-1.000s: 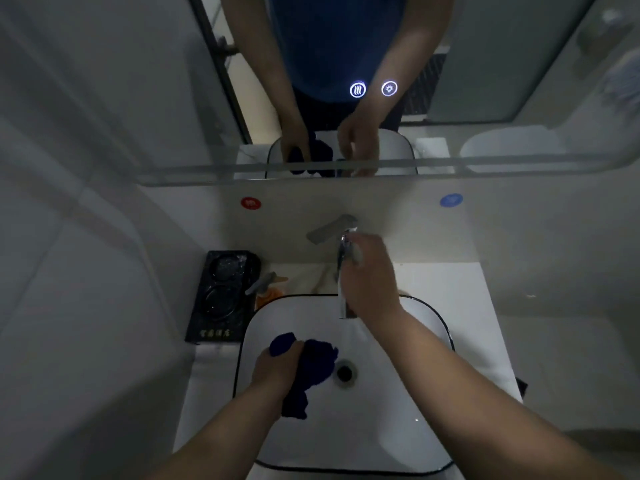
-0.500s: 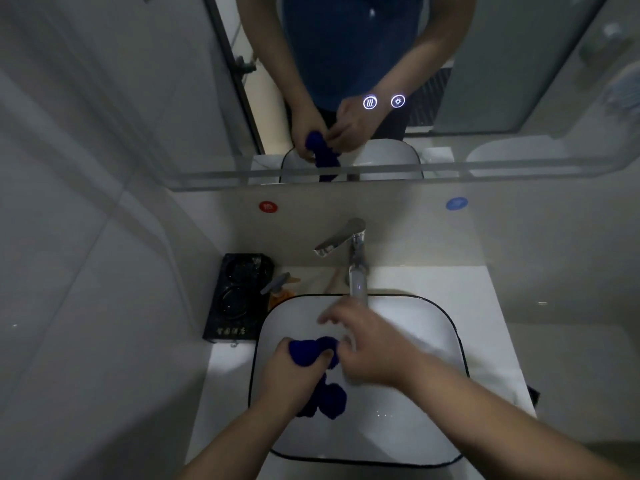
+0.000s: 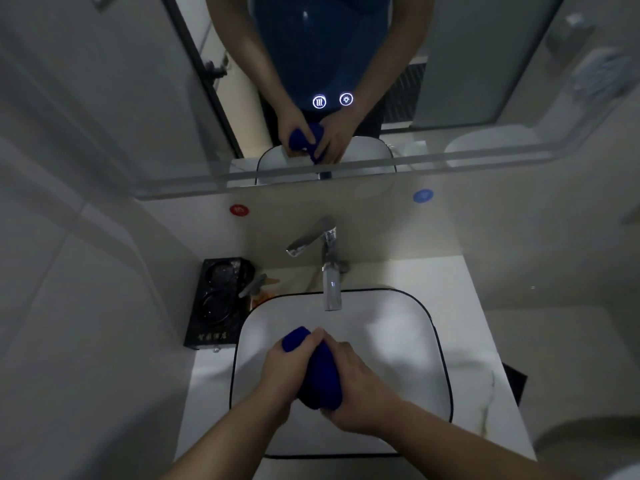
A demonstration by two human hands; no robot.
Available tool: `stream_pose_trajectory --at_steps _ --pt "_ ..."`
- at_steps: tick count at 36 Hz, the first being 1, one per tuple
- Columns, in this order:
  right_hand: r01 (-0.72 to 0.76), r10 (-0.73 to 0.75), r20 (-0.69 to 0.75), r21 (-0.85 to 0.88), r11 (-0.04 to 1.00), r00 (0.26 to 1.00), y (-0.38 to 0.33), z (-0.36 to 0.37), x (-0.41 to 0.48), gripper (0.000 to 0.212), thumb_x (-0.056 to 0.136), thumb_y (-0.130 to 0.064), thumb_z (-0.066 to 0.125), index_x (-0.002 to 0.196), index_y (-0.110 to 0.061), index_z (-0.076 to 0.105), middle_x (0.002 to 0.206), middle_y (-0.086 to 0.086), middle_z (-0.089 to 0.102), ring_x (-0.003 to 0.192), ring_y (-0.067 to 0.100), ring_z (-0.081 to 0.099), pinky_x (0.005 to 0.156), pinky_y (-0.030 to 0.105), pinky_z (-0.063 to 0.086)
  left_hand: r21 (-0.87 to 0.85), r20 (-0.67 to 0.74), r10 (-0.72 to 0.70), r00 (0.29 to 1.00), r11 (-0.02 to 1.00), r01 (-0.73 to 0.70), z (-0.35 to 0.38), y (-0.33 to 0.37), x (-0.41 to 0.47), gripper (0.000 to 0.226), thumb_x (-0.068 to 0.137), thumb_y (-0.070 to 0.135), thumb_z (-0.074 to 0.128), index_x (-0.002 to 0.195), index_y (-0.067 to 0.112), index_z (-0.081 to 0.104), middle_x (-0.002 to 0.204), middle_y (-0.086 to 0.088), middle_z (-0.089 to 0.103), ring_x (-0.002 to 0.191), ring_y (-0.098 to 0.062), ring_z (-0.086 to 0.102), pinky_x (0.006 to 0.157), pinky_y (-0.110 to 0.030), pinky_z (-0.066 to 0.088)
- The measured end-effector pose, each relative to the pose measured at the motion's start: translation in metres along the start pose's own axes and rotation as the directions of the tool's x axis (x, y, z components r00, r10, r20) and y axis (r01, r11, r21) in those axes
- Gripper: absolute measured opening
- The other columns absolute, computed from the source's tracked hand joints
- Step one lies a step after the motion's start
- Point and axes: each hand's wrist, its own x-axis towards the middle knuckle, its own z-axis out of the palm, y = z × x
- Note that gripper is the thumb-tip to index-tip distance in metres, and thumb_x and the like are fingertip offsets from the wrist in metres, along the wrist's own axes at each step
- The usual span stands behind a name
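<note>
Together, both hands, left hand (image 3: 284, 370) and right hand (image 3: 358, 389), grip blue cloth (image 3: 320, 375) over sink (image 3: 408, 341).

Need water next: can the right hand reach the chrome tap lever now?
Probably yes, once it lets go: the right hand grips the dark blue cloth, but nothing stands between it and the chrome tap lever.

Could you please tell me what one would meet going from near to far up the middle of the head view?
Front rim of the sink → blue cloth, gripped by the left hand and the right hand → faucet → mirror.
</note>
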Motion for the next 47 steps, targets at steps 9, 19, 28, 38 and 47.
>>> stream_pose_trajectory --at_steps 9,19,28,38,47 --pt "-0.086 0.101 0.098 -0.148 0.985 0.99 0.027 -0.033 0.006 0.072 0.077 -0.044 0.062 0.143 -0.058 0.037 0.115 -0.022 0.046 0.102 0.009 0.06 0.089 0.025 0.052 0.365 0.088 0.147 0.985 0.916 -0.169 0.001 -0.01 0.008 0.041 0.086 0.042 0.088 0.114 0.021 0.066 0.11 -0.002 0.076 0.096 -0.017 0.075 0.076 -0.029 0.066" --pt "-0.154 0.19 0.162 -0.21 0.966 0.968 0.012 -0.076 0.027 0.123 0.065 -0.033 0.085 0.162 -0.055 0.012 0.149 -0.018 0.041 0.134 0.013 0.048 0.109 0.031 0.048 0.552 0.406 0.109 0.907 0.762 -0.338 -0.003 -0.027 0.027 0.098 0.05 0.064 0.102 0.133 0.037 0.056 0.126 0.017 0.072 0.107 0.003 0.071 0.091 -0.026 0.064" --pt "-0.034 0.091 0.19 -0.279 0.96 0.978 0.001 -0.076 0.022 0.086 0.074 -0.028 0.088 0.145 -0.036 0.04 0.133 -0.005 0.051 0.115 0.021 0.062 0.094 0.036 0.054 0.733 0.3 0.243 0.923 0.56 -0.385 0.015 -0.03 0.026 0.143 0.052 0.051 0.089 0.167 0.044 0.005 0.145 0.017 0.046 0.128 -0.009 0.059 0.102 -0.033 0.058" --pt "-0.116 0.146 0.137 -0.205 0.972 0.98 0.0 -0.051 0.026 0.11 0.072 -0.027 0.079 0.165 -0.044 0.022 0.137 -0.004 0.046 0.121 0.019 0.057 0.103 0.039 0.055 0.665 0.13 0.011 0.991 0.741 -0.096 0.023 -0.032 0.023 0.055 0.077 0.027 0.079 0.127 0.02 0.059 0.095 -0.004 0.082 0.083 -0.024 0.081 0.068 -0.04 0.068" --pt "-0.581 0.594 0.176 0.544 0.606 0.785 -0.008 -0.041 0.031 0.08 0.085 0.005 0.061 0.153 -0.034 0.045 0.108 -0.002 0.059 0.089 0.023 0.069 0.068 0.03 0.058 0.155 0.192 -0.151 0.97 0.98 0.122 0.025 -0.026 0.012 0.041 0.085 -0.009 0.055 0.124 -0.002 0.064 0.087 -0.024 0.076 0.069 -0.033 0.07 0.063 -0.039 0.055"
